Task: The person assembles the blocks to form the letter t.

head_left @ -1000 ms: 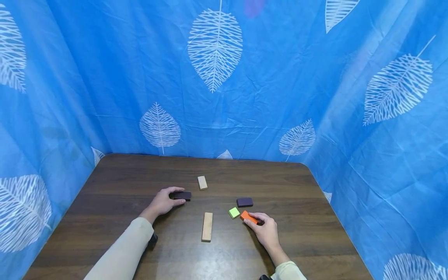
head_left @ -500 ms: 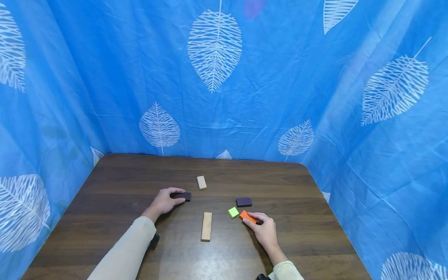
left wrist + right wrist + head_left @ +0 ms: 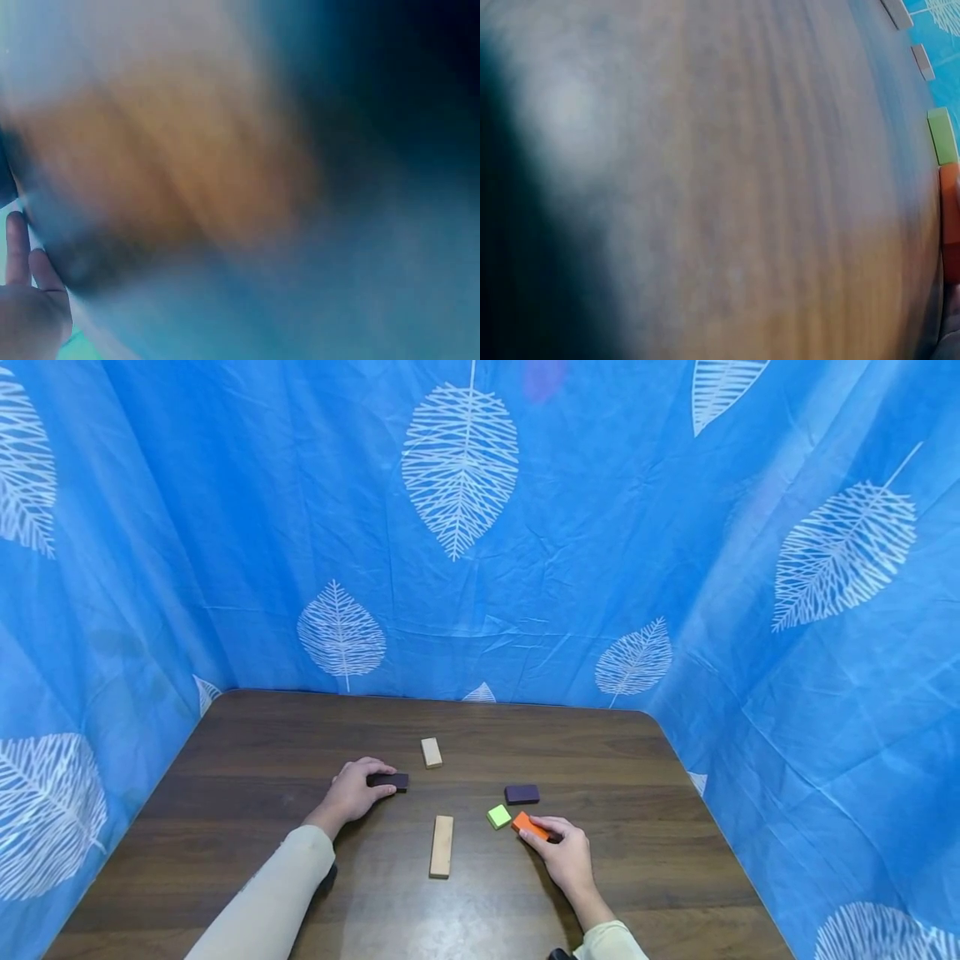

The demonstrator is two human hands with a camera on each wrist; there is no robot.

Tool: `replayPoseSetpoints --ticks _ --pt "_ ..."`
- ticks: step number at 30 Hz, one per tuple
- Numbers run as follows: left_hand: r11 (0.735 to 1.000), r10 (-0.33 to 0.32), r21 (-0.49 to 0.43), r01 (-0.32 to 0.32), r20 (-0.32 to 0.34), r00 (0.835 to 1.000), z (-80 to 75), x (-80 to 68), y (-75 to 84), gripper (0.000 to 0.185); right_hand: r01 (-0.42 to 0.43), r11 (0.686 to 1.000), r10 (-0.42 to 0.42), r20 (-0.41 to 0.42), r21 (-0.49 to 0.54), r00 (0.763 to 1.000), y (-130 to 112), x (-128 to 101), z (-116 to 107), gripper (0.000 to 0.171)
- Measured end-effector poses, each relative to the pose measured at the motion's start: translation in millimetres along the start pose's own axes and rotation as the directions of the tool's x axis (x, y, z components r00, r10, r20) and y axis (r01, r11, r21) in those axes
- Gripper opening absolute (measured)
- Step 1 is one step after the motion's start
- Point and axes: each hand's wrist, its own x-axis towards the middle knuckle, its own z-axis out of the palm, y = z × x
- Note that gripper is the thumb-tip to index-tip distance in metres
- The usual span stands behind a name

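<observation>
On the table's left half, my left hand (image 3: 352, 791) grips a dark, nearly black block (image 3: 397, 782) between thumb and fingers. Its left end is hidden by the hand. My right hand (image 3: 567, 853) pinches an orange block (image 3: 529, 825) lying at a slant. Just left of that sits a small lime-green square block (image 3: 498, 816). Behind them lies a dark purple block (image 3: 522, 794). In the right wrist view, the orange block (image 3: 950, 225) and green block (image 3: 942, 135) show at the right edge. The left wrist view is mostly blurred table, with part of the left hand (image 3: 34, 315).
A short pale wooden block (image 3: 431, 752) lies towards the back, between the hands. Nearer the front is a longer pale wooden block (image 3: 442, 847). Blue curtains (image 3: 525, 568) with white leaf prints hang behind and beside the brown wooden table (image 3: 300, 727).
</observation>
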Motion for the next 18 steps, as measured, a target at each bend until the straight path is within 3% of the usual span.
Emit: replayPoseSetpoints --ticks 10,18 --pt "0.998 0.052 0.023 -0.052 0.001 0.999 -2.9 -2.2 5.1 0.028 0.0 1.0 0.0 0.009 -0.008 1.0 -1 -1 0 0.029" --pt "0.997 0.074 -0.007 -0.074 -0.006 0.997 1.3 -4.1 20.1 0.026 -0.016 1.0 0.016 0.007 -0.001 1.0 -3 -2 -1 0.029"
